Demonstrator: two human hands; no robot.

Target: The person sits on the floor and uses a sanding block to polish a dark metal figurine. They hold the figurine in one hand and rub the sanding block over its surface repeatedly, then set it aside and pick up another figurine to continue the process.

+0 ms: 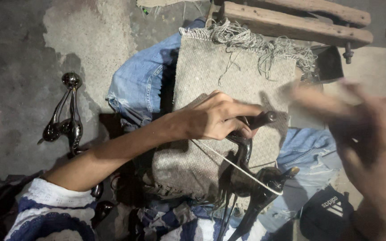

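Note:
My left hand (215, 119) grips a dark, glossy carved figure (251, 172) with a long curved neck, pressing it against a coarse grey woven cloth (228, 76) draped over my knee. A thin white string (237, 166) runs taut across the figure. My right hand (358, 129) is raised at the right, blurred in motion, fingers pinched; what it holds is not clear.
Several more glossy dark carved figures (65, 120) lie on the concrete floor (18, 58) at the left. A wooden frame (295, 22) crosses the top. Blue denim (146, 80) lies under the cloth. A dark shoe (331, 209) sits at the lower right.

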